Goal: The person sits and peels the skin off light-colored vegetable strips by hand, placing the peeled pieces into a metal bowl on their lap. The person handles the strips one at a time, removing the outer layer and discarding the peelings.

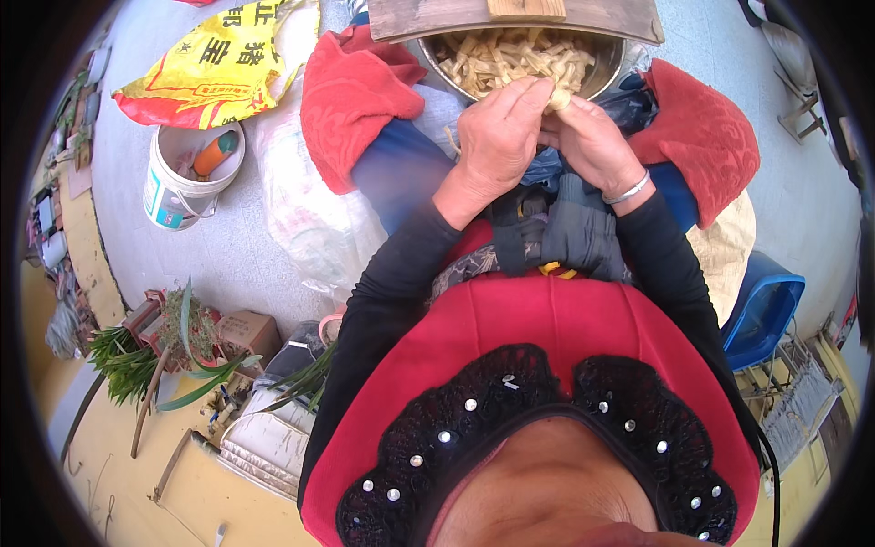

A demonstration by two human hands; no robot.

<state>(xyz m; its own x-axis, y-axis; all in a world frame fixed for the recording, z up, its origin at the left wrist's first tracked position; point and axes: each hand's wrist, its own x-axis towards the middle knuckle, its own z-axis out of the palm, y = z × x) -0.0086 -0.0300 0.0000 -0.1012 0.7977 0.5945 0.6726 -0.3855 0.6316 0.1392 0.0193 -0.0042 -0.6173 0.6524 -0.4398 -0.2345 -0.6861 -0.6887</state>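
Observation:
Both of my hands meet just over the near rim of a metal pot [606,73] heaped with pale yellow, strip-like pieces [506,55]. A pale yellow strip [560,98], seemingly bent or knotted, is pinched between their fingertips. My left hand [499,137] has its thumb and fingers closed at the strip's left side. My right hand [597,150], with a silver bangle [627,189] on the wrist, grips it from the right. The fingers partly cover the strip, so its full shape is hidden. A wooden board [437,18] lies across the pot's far part.
Red cloths [351,105] cover my knees. On the left stand a white bucket [182,193] holding an orange-and-green object and, beyond it, a yellow printed sack [219,73]. A blue plastic stool or tub [766,296] is at the right. Potted plants [128,360] stand at the lower left.

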